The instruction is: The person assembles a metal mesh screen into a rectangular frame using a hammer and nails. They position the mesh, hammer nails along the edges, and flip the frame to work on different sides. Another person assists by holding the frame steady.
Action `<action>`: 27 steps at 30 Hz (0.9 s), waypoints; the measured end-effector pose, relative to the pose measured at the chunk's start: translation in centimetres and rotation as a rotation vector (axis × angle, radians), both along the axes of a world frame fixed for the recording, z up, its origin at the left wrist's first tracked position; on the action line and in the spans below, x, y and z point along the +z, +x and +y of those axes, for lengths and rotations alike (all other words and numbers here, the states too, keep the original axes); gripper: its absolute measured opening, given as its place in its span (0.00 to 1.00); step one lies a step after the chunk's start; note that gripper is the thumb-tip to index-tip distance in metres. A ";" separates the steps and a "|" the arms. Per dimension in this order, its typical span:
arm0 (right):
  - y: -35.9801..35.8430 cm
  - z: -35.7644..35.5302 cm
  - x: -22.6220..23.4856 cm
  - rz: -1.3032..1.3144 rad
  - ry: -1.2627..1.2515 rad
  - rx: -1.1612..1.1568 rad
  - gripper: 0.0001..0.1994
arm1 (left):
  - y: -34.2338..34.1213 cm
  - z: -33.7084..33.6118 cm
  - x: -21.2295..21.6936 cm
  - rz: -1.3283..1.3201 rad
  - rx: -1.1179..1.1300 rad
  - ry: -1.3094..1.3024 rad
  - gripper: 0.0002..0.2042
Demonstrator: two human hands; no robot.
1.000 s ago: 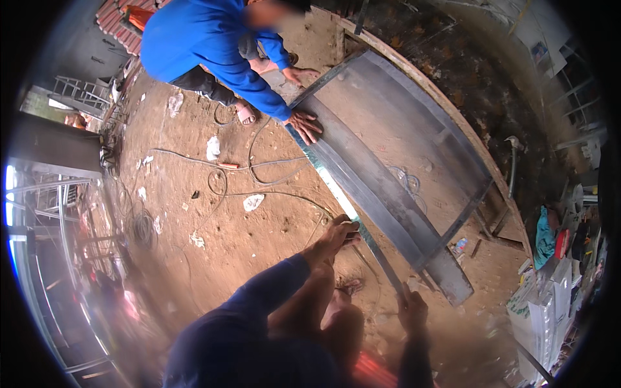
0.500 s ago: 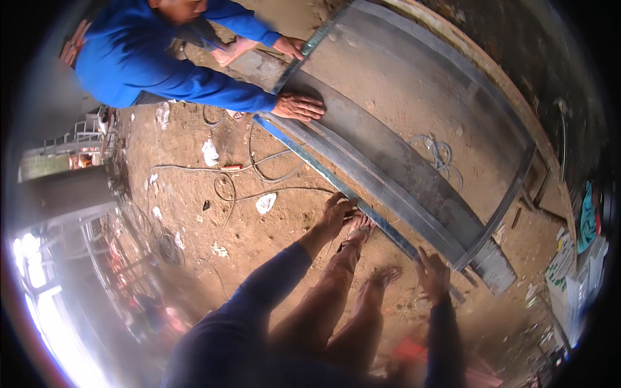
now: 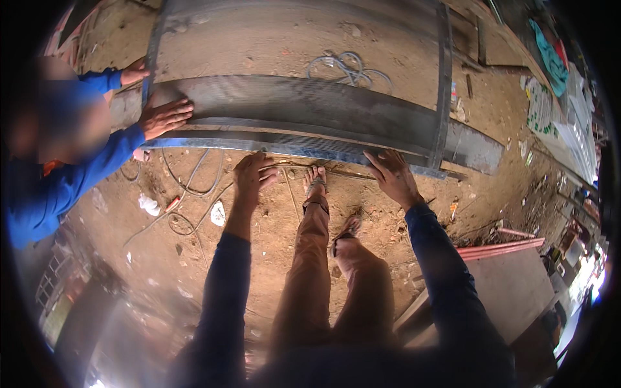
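— Where did the long metal frame (image 3: 304, 116) lie?

— Flat on the dirt ground (image 3: 194, 258), across the top of the view, a coil of wire (image 3: 349, 68) resting inside it.

— And the hands?

— Well apart. The left hand (image 3: 252, 174) hung just below the frame's near rail (image 3: 284, 149), fingers loose, gripping nothing. The right hand (image 3: 391, 174) lay spread on that rail.

— Anyone else?

— A co-worker in a blue sleeve (image 3: 84, 171) pressed a hand (image 3: 165, 116) on the frame's left end.

Long grey metal sheet (image 3: 304, 113) — flat, grounded
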State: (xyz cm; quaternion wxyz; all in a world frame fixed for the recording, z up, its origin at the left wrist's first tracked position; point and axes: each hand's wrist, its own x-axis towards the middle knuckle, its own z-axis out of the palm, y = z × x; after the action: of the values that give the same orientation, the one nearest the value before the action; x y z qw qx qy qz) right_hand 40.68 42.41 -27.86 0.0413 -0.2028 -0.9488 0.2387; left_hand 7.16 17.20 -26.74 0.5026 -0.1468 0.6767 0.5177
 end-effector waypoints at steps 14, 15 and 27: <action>2.4 -1.0 -4.0 -0.029 0.205 -0.079 0.30 | 7.9 11.7 -0.8 1.578 -1.421 0.471 0.31; 3.0 -0.9 -3.8 -0.008 0.260 -0.094 0.30 | 8.8 12.6 -2.1 1.590 -1.432 0.500 0.27; 25.5 3.5 -0.9 0.256 0.337 -0.639 0.18 | 11.3 11.7 -6.7 1.785 -1.451 0.458 0.24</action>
State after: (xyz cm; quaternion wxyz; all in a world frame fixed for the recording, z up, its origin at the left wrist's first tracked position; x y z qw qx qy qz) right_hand 66.14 45.86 -28.74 0.2643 -0.4472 -0.8509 0.0777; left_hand 18.44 28.87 -33.41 0.0417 0.7826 0.6055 0.1387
